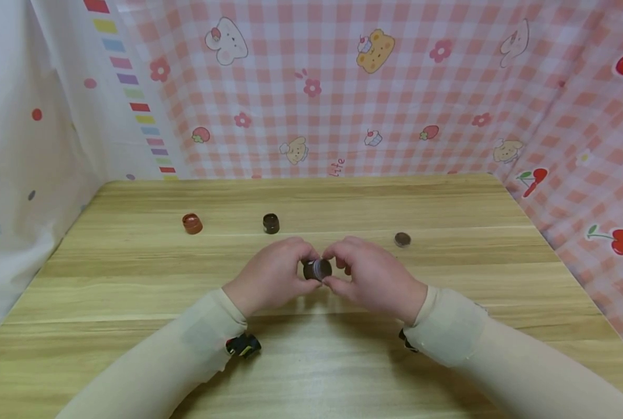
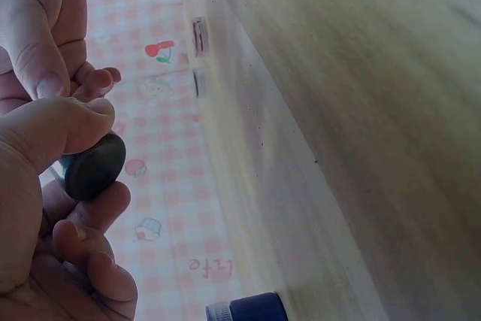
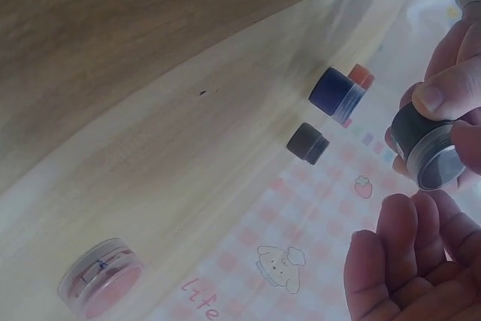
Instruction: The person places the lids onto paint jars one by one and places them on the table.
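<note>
Over the middle of the table, my left hand (image 1: pixel 277 273) pinches a small dark paint pot (image 1: pixel 310 270) between thumb and fingers. The pot lies tipped on its side, its clear lid (image 3: pixel 440 167) facing my right hand (image 1: pixel 371 276). Thumb and index finger of the right hand bracket the lid's rim from two sides, while the other fingers (image 3: pixel 409 246) stay off it. In the left wrist view the pot's dark round base (image 2: pixel 96 167) shows beyond the left thumb.
On the table (image 1: pixel 317 361) stand an orange pot (image 1: pixel 192 224) at back left and a dark pot (image 1: pixel 271 223) nearer the middle. A small round dark piece (image 1: pixel 403 240) lies right of the hands. A blue pot (image 3: pixel 331 94) shows in the right wrist view. Patterned cloth (image 1: pixel 311 116) hangs behind.
</note>
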Demonstrator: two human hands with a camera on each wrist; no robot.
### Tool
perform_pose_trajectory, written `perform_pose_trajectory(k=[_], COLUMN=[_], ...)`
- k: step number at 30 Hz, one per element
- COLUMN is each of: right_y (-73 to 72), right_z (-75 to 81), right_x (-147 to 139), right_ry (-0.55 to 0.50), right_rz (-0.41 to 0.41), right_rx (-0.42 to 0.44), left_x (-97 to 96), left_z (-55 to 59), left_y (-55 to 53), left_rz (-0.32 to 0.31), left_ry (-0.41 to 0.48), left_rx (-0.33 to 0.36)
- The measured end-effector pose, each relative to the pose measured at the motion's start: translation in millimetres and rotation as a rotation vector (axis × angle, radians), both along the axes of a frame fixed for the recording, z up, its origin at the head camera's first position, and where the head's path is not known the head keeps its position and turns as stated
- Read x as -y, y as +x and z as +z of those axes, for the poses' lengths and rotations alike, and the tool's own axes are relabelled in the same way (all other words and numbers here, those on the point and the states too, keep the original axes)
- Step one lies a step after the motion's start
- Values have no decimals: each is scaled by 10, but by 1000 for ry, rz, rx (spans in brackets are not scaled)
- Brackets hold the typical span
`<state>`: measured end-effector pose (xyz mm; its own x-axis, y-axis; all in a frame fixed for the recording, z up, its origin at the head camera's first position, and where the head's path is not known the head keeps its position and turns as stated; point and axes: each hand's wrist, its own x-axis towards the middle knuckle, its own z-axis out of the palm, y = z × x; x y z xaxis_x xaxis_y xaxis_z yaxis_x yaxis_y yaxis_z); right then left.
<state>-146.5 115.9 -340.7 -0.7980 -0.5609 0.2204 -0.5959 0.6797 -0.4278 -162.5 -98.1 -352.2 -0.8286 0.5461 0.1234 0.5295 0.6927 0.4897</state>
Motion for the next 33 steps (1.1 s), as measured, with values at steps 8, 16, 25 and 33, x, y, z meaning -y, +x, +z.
perform_pose_trajectory(k=[8, 16, 25, 33], right_y=[-1, -3, -6, 0], right_z=[8, 2, -9, -1], right_x=[7, 6, 6, 5], right_ry=[10, 10, 11, 8], right_rz=[1, 7, 11, 15], right_rx=[9, 0, 6, 6], left_x=[0, 1, 3, 3], left_z=[4, 5, 10, 4], left_y=[3, 2, 9, 6], left_rz=[3, -2, -11, -20], left_ry=[-4, -4, -7, -10], left_rx=[13, 14, 5, 5])
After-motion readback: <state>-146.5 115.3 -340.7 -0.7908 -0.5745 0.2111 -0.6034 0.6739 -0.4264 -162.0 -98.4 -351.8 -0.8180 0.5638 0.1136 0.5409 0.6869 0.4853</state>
